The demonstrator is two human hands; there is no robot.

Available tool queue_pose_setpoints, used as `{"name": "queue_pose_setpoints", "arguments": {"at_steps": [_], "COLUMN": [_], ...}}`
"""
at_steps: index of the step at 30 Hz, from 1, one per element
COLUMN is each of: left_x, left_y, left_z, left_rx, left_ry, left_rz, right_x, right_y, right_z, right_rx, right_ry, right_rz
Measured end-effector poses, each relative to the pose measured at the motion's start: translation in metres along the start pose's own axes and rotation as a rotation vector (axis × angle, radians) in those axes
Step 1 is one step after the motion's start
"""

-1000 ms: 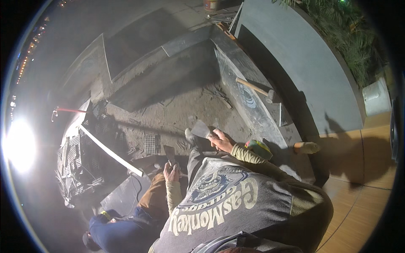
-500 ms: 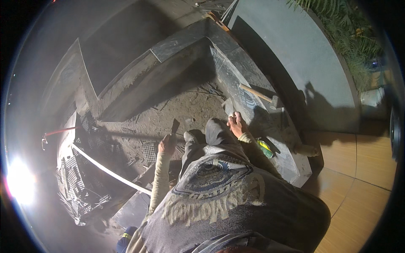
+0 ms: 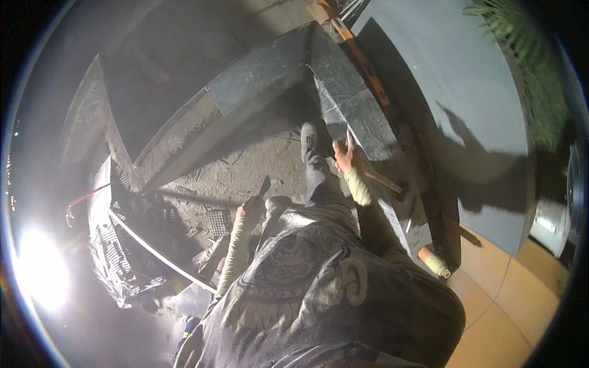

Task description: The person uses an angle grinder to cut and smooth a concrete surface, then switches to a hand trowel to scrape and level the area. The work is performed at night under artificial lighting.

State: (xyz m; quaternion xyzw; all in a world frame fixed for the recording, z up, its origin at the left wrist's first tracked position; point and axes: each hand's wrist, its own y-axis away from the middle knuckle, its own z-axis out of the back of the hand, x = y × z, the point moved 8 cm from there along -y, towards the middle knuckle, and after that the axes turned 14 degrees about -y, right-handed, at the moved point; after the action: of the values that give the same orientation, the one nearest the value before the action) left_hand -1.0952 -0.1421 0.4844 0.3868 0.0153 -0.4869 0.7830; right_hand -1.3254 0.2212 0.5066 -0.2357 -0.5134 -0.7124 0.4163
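Note:
My left hand (image 3: 248,209) is closed around the handle of a putty knife, and its dark, flat blade (image 3: 265,185) points up and away from me. My right hand (image 3: 345,154) is beside the inner face of the low tiled wall (image 3: 359,113), with thumb and forefinger stretched apart and nothing visible in it. Just past its fingers is a small grey flat patch (image 3: 336,130), which I cannot make out. A hammer's wooden handle (image 3: 383,178) lies next to my right forearm; its head does not show clearly.
Dark stone-faced walls (image 3: 251,76) enclose a dusty floor (image 3: 227,175), where my shoe (image 3: 308,138) stands. A pale cylinder (image 3: 434,262) lies at right by orange floor tiles (image 3: 515,306). A white strip (image 3: 156,248) and a debris-filled sack (image 3: 119,260) are at left, near a bright lamp (image 3: 42,270).
My right hand has moved forward along the wall and its fingers have spread. One leg has stepped forward, bringing the shoe into view. The putty knife remains in my left hand.

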Motion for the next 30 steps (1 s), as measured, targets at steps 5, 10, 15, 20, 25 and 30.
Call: {"name": "queue_pose_setpoints", "arguments": {"at_steps": [5,10,15,20,25,30], "left_x": [-0.053,-0.104,-0.123,-0.105,-0.13,-0.101], "left_y": [-0.054,-0.093,-0.149,-0.166,-0.215,-0.197], "left_z": [-0.012,-0.013,-0.041,-0.089,-0.091,-0.073], "left_rx": [0.058,0.087,0.061,0.198,0.308,0.305], "left_ry": [-0.025,-0.031,0.016,-0.056,-0.095,-0.138], "left_rz": [0.205,0.322,0.315,0.319,0.241,0.358], "right_x": [0.079,0.113,0.146,0.162,0.17,0.163], "right_y": [-0.178,-0.272,-0.321,-0.326,-0.464,-0.338], "right_z": [-0.023,-0.064,-0.101,-0.14,-0.093,-0.132], "right_rx": [-0.052,0.092,0.052,-0.001,-0.081,0.056], "right_ry": [0.337,0.431,0.424,0.414,0.267,0.481], "right_rz": [0.424,0.307,0.322,0.25,0.108,0.124]}}
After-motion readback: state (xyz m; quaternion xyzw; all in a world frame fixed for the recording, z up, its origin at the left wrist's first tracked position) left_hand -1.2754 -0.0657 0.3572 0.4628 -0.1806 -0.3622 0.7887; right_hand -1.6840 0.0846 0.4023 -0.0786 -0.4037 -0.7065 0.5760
